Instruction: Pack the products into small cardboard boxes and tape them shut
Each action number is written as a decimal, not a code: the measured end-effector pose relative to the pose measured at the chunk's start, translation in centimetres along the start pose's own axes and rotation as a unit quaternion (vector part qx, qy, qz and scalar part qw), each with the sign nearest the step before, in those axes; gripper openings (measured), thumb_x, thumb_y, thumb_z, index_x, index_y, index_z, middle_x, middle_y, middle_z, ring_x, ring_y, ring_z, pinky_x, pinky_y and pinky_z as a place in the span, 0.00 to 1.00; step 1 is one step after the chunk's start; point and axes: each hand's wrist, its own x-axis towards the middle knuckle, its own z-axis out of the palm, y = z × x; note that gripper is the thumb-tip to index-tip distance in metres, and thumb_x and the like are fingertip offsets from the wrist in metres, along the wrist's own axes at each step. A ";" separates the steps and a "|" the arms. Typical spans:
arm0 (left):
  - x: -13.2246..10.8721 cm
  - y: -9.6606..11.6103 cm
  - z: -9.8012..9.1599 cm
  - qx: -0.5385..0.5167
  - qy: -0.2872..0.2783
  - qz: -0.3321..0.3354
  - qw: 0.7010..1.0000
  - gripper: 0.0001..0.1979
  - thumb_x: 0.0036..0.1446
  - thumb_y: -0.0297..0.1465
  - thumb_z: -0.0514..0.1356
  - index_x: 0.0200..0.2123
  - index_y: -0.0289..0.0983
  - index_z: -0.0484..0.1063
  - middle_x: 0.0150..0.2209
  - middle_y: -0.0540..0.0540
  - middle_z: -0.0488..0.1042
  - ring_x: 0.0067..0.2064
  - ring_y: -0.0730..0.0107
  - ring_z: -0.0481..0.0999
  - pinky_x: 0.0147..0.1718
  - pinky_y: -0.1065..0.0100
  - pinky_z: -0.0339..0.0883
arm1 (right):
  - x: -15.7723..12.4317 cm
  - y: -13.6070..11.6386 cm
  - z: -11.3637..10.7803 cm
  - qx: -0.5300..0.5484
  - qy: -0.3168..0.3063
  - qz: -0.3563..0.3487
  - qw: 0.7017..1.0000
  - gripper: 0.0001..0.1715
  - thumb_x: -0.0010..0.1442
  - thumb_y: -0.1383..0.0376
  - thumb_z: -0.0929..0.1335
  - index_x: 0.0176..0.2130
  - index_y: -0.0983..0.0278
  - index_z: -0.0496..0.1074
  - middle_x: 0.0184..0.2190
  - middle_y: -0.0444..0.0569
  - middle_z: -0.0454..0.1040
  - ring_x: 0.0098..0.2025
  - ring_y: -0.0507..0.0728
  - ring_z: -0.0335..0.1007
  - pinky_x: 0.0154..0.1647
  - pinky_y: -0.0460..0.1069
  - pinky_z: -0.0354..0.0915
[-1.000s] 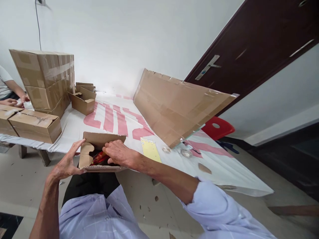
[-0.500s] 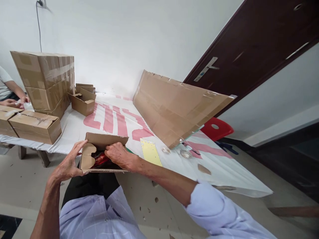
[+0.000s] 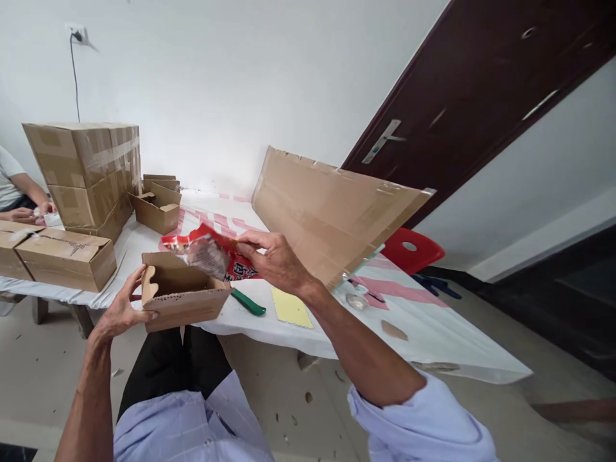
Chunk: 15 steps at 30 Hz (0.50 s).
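Observation:
My left hand (image 3: pixel 121 311) grips the left end of an open cardboard box (image 3: pixel 190 307), tilted at the table's front edge over my lap. Above the box and to its right, my right hand (image 3: pixel 276 262) pinches a red plastic packet (image 3: pixel 212 249) by one end. The packet is partly see-through with dark printed characters; its contents are hard to make out. Just right of the box, a green-handled tool (image 3: pixel 249 301) lies on the table, its other end hidden. A yellow sheet (image 3: pixel 292 308) lies beside it.
Stacked taped cartons (image 3: pixel 86 173), closed boxes (image 3: pixel 67 253) and an open box (image 3: pixel 156 206) stand at left. A large cardboard sheet (image 3: pixel 332 212) leans at the back right, with a red stool (image 3: pixel 414 250) behind it. Another person's hands (image 3: pixel 33 212) are at far left.
My right hand has drawn the red packet up out of the box and moved right. The box has tilted and shifted slightly left in my left hand, uncovering the green-handled tool.

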 end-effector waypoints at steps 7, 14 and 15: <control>7.0 -2.3 -2.4 -0.009 0.089 0.001 0.996 0.62 0.40 0.37 0.79 0.76 0.43 0.54 0.76 0.31 0.59 0.75 0.35 0.62 0.69 0.40 0.63 | -0.8 1.2 -1.2 0.229 0.026 0.153 0.961 0.24 0.56 0.45 0.78 0.34 0.63 0.82 0.31 0.45 0.80 0.32 0.55 0.73 0.35 0.50 0.69; 5.4 -2.1 -2.0 0.188 0.249 0.063 0.948 0.51 0.42 0.39 0.77 0.70 0.39 0.66 0.71 0.31 0.66 0.74 0.33 0.61 0.69 0.37 0.60 | -3.6 4.1 1.9 0.361 0.011 0.243 0.900 0.24 0.48 0.47 0.83 0.33 0.62 0.83 0.29 0.45 0.82 0.31 0.56 0.77 0.36 0.51 0.72; 4.3 -1.4 -1.4 0.201 0.287 0.065 0.934 0.48 0.44 0.40 0.76 0.68 0.40 0.68 0.69 0.32 0.68 0.72 0.34 0.63 0.66 0.38 0.65 | -4.0 4.3 2.4 0.374 0.008 0.252 0.893 0.24 0.47 0.47 0.83 0.33 0.62 0.83 0.29 0.45 0.82 0.31 0.56 0.77 0.37 0.51 0.72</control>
